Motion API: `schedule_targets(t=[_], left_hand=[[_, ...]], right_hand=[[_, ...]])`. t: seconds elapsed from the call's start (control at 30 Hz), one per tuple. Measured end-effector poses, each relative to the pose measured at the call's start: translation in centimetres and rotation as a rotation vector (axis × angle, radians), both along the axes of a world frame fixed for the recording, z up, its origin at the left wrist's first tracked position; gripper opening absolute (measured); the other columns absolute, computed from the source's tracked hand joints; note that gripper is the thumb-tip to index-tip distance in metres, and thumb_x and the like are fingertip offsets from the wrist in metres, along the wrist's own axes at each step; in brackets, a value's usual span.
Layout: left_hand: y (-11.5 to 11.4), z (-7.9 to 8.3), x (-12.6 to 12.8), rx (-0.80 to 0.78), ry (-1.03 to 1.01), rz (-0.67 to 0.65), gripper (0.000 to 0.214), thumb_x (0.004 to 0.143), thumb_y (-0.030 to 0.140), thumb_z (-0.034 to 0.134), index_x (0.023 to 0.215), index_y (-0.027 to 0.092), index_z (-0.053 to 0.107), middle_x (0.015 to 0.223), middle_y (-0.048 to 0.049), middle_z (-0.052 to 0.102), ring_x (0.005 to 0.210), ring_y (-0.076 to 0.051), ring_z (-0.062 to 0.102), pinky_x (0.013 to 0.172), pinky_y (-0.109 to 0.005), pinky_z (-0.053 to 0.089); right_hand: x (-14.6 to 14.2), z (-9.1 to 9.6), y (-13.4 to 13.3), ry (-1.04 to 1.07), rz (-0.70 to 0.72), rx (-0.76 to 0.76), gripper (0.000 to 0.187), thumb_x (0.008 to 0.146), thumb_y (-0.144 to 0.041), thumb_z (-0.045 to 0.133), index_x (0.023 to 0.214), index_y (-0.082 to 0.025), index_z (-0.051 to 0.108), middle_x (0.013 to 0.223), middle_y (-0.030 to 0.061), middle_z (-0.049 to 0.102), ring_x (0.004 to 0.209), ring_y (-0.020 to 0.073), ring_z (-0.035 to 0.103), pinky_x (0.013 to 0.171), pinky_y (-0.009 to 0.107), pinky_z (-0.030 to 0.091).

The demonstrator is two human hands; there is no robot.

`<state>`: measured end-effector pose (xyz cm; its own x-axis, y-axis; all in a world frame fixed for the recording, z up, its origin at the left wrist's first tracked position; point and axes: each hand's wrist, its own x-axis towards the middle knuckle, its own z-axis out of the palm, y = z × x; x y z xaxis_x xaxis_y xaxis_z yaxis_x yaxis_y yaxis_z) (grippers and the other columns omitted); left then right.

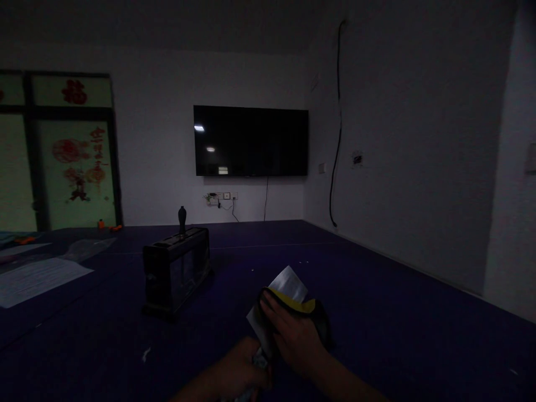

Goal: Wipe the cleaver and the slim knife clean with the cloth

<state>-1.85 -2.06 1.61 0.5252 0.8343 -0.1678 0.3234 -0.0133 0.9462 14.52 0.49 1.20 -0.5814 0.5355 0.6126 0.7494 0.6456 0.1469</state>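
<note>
Low in the middle of the frame, the right hand (293, 335) lies over a dark pouch (321, 321), fingers curled on it, with a white paper (288, 283) poking out. The left hand (240, 368) clutches the paper's lower end (dimly lit). A dark box (176, 271) stands left of centre on the blue surface (385, 312).

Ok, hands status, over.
Right hand grips dark pouch, white sheet sticking out. Left hand at its lower end, grip unclear. Black box apart, ahead-left.

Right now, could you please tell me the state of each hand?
Left hand: closed on the lower end of the pale silvery packet.
Right hand: closed over the black pouch with a yellow lining.
</note>
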Motion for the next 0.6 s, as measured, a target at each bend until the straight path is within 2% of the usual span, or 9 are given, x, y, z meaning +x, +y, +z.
schedule_targets(t=[0.1,0.2,0.43,0.6], left_hand=[[0.1,-0.1,-0.2,-0.044,-0.010,0.004,0.006,0.048,0.014,0.055,0.051,0.015,0.051,0.042,0.0059,0.046,0.036,-0.007,0.040,0.036,-0.018,0.027],[0.0,-0.3,-0.3,-0.025,-0.049,0.047,0.007,0.047,0.015,0.056,0.053,0.015,0.052,0.042,0.0058,0.046,0.037,-0.007,0.040,0.037,-0.017,0.027],[0.4,-0.6,-0.3,-0.043,-0.094,0.054,0.008,0.046,0.020,0.057,0.049,0.014,0.052,0.038,0.0052,0.044,0.031,-0.007,0.038,0.033,-0.018,0.025],[1.1,-1.5,-0.5,-0.037,-0.148,0.101,0.014,0.047,0.025,0.059,0.053,0.014,0.054,0.036,0.0046,0.045,0.029,-0.008,0.038,0.031,-0.018,0.024]], right_hand=[[0.0,-0.2,0.5,0.030,-0.061,-0.010,0.073,0.065,-0.004,0.040,0.136,-0.019,0.028,0.142,0.0058,0.023,0.112,0.0218,0.050,0.080,0.032,0.051],[0.1,-0.2,0.9,0.055,-0.089,-0.009,0.071,0.067,-0.004,0.041,0.135,-0.020,0.029,0.142,0.0056,0.025,0.109,0.0214,0.052,0.082,0.033,0.050],[0.3,0.1,0.7,0.058,-0.019,-0.035,0.071,0.066,-0.003,0.041,0.134,-0.020,0.032,0.139,0.0045,0.031,0.113,0.0206,0.049,0.089,0.033,0.045],[0.2,0.3,0.5,0.058,0.014,-0.073,0.068,0.068,-0.003,0.040,0.133,-0.017,0.033,0.139,0.0057,0.032,0.114,0.0209,0.048,0.091,0.035,0.044]])
